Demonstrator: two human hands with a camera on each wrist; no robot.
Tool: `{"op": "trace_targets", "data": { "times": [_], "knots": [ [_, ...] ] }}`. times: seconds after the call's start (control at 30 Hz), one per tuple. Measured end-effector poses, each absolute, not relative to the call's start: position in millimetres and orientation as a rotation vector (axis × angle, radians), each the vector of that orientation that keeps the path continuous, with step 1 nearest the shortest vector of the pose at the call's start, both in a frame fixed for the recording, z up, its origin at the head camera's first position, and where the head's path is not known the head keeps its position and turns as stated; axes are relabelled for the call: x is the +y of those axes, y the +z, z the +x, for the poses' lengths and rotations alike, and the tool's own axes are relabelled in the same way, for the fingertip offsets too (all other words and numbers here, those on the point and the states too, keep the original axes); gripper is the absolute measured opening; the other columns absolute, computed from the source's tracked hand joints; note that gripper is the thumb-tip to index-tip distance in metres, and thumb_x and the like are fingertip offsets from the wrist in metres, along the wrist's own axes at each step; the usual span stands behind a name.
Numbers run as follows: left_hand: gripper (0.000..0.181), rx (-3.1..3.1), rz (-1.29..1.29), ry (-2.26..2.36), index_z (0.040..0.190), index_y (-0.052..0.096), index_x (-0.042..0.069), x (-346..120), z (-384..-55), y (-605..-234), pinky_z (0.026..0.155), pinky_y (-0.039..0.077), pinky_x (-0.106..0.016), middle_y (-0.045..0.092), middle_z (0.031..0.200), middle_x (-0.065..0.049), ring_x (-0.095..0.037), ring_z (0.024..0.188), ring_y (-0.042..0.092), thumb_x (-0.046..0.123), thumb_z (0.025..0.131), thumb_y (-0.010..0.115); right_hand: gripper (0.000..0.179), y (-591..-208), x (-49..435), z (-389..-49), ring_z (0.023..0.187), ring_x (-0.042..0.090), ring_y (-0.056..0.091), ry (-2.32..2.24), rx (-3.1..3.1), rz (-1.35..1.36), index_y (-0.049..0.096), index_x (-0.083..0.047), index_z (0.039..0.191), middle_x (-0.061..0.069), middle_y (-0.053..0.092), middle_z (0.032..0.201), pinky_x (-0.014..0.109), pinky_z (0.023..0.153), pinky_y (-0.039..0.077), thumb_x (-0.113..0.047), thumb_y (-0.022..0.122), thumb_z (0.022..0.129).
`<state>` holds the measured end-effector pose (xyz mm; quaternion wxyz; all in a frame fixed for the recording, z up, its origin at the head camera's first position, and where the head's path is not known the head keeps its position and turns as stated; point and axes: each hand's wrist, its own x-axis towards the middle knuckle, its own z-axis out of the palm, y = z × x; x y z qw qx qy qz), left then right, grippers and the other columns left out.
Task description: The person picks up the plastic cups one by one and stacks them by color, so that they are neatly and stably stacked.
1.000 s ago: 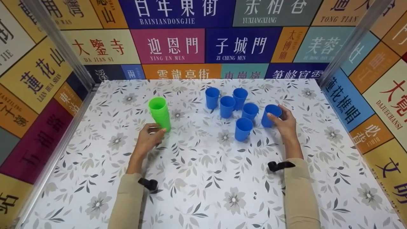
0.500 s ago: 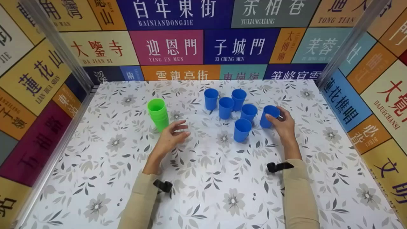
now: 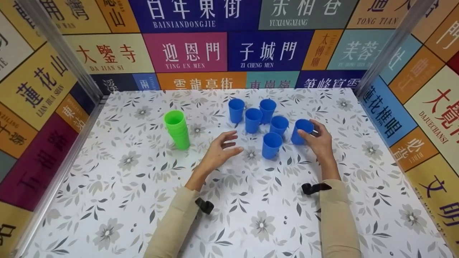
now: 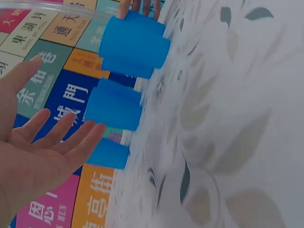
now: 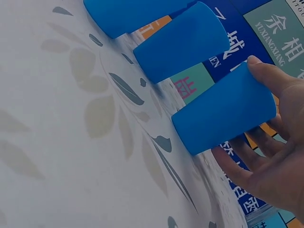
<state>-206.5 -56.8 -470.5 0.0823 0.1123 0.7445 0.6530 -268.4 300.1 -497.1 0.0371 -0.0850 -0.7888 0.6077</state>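
Observation:
My right hand (image 3: 320,142) holds the rightmost blue cup (image 3: 298,135) near its rim, thumb on one side and fingers round the other. This cup (image 5: 223,111) stands upright on the table, as the right wrist view also shows. Fingers spread and holding nothing, my left hand (image 3: 222,153) hovers over the middle of the table. To its right is the front blue cup (image 3: 271,147). Several more upright blue cups, one of them a blue cup (image 3: 236,111) at the back left, stand grouped behind. A stack of nested green cups (image 3: 178,130) stands left of my left hand.
A white tablecloth (image 3: 244,229) with grey flowers and leaves covers the table. Panels with place names (image 3: 192,52) wall off the back and sides. Clear edge strips (image 3: 385,46) run up the corners. A black strap (image 3: 315,187) sits on each sleeve.
My left hand has left the green cup stack and moved right, towards the blue cups, with its fingers spreading. The right hand keeps its hold on the rightmost blue cup.

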Motion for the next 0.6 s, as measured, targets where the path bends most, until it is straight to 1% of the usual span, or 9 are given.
{"op": "trace_targets", "data": {
  "times": [0.13,0.23,0.4,0.5,0.6],
  "knots": [
    [0.067,2.244,0.366,1.927,0.148,0.046,0.012,-39,-213,-469,0.107,0.05,-0.043,0.052,0.148,-0.016,-0.041,0.136,0.05,0.022,0.089,0.076,0.078,-486,298,-261,0.142,0.032,0.046,1.875,-2.44,-0.243,0.039,-0.012,0.153,0.016,0.044,0.156,0.01,0.085,0.051,-0.029,0.078,0.088],
    [0.07,2.251,0.38,1.927,0.149,0.044,0.01,-25,-217,-469,0.11,0.048,-0.047,0.05,0.149,-0.02,-0.043,0.136,0.05,0.02,0.088,0.077,0.078,-476,294,-253,0.141,0.035,0.045,1.878,-2.445,-0.209,0.039,-0.008,0.153,0.02,0.044,0.155,0.007,0.081,0.05,-0.026,0.078,0.088],
    [0.074,2.234,0.382,1.915,0.151,0.041,0.011,-2,-222,-470,0.111,0.047,-0.049,0.049,0.149,-0.02,-0.043,0.137,0.048,0.02,0.087,0.079,0.077,-469,292,-248,0.14,0.038,0.045,1.835,-2.474,-0.169,0.038,-0.006,0.153,0.023,0.044,0.154,0.008,0.081,0.049,-0.027,0.077,0.089],
    [0.077,2.229,0.367,1.898,0.152,0.039,0.012,10,-224,-473,0.111,0.046,-0.049,0.049,0.149,-0.016,-0.041,0.138,0.047,0.021,0.087,0.079,0.075,-469,292,-246,0.139,0.038,0.047,1.801,-2.488,-0.151,0.039,-0.005,0.152,0.023,0.046,0.153,0.008,0.083,0.047,-0.026,0.076,0.09],
    [0.08,2.243,0.346,1.876,0.153,0.038,0.012,21,-227,-476,0.114,0.043,-0.05,0.048,0.151,-0.015,-0.038,0.139,0.047,0.021,0.086,0.081,0.072,-469,292,-245,0.137,0.037,0.048,1.796,-2.479,-0.121,0.04,-0.004,0.151,0.023,0.048,0.151,0.008,0.083,0.047,-0.024,0.075,0.091]
  ]
}}
